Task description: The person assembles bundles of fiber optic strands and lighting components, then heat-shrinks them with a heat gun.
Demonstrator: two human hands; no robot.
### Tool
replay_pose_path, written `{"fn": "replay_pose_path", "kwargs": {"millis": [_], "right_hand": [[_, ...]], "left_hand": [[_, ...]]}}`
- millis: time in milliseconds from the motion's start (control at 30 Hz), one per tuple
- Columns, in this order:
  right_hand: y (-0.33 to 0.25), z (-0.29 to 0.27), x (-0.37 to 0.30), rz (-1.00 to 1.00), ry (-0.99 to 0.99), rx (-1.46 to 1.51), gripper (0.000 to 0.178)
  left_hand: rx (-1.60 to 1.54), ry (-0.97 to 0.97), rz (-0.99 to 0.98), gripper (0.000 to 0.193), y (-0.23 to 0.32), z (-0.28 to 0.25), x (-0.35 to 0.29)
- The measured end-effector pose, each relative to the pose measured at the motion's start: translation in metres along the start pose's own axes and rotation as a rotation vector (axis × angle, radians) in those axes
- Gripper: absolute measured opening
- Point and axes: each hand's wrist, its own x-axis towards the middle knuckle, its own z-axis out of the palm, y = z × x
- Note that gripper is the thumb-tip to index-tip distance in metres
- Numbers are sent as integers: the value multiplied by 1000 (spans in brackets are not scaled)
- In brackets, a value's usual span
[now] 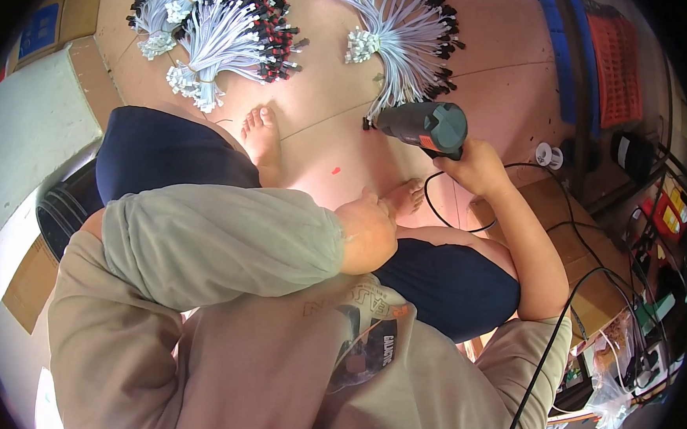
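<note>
My right hand (476,169) grips the handle of a dark green corded heat gun (412,126). Its nozzle points left, close to the lower end of a white cable bundle (405,41) on the floor; I cannot tell whether they touch. My left hand (367,233) is in front of my right knee, below the heat gun. Its fingers look curled together, and whatever they may hold is hidden. More bundles of white cables (224,38) with white plugs and black-and-red ends lie at the far left.
A black cord (431,200) loops from the heat gun toward the right. Cardboard (571,228) stands beside my right arm, near a white spool (549,155). Blue and red crates (616,70) are at the far right. A small red scrap (336,170) lies between my feet.
</note>
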Motion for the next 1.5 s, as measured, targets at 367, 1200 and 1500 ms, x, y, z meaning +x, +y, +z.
{"fn": "replay_pose_path", "kwargs": {"millis": [367, 1200, 1500], "right_hand": [[-6, 8, 9, -57, -11, -9, 42], [18, -15, -24, 66, 32, 148, 45], [43, -26, -43, 42, 194, 216, 48]], "left_hand": [[21, -2, 4, 31, -1, 3, -2], [-10, 17, 39, 32, -16, -4, -2], [-288, 197, -398, 32, -94, -2, 16]]}}
